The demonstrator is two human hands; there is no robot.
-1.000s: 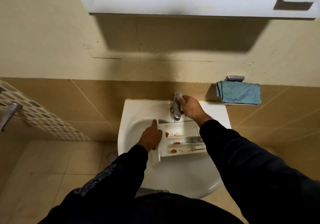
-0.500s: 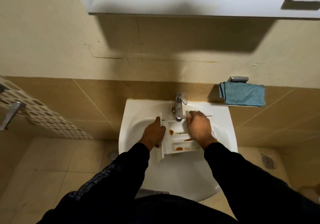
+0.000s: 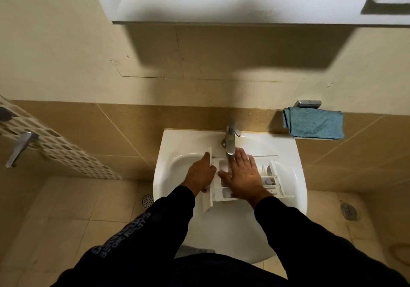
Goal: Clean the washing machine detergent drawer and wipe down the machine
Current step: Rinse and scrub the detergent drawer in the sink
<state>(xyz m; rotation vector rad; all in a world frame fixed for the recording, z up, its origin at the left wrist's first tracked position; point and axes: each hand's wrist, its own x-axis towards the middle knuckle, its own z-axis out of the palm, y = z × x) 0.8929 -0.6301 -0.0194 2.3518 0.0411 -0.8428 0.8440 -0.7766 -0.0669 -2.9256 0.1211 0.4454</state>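
Observation:
A white detergent drawer (image 3: 269, 181) lies across the basin of a white sink (image 3: 177, 171), right under the chrome tap (image 3: 230, 140). My left hand (image 3: 200, 174) grips the drawer's front panel at its left end. My right hand (image 3: 243, 175) lies flat on the drawer's compartments with fingers spread and straight, covering its middle. Compartments at the drawer's right end stay visible. Whether water runs from the tap I cannot tell.
A folded blue cloth (image 3: 314, 123) hangs on a metal holder (image 3: 307, 104) on the wall, right of the sink. A white cabinet (image 3: 221, 9) juts out overhead. Floor drains (image 3: 147, 200) sit on the tiled floor at both sides.
My right hand left the tap handle, came down and spread flat over the drawer. The brown stains seen earlier in the compartments no longer show. My left hand kept hold of the front panel.

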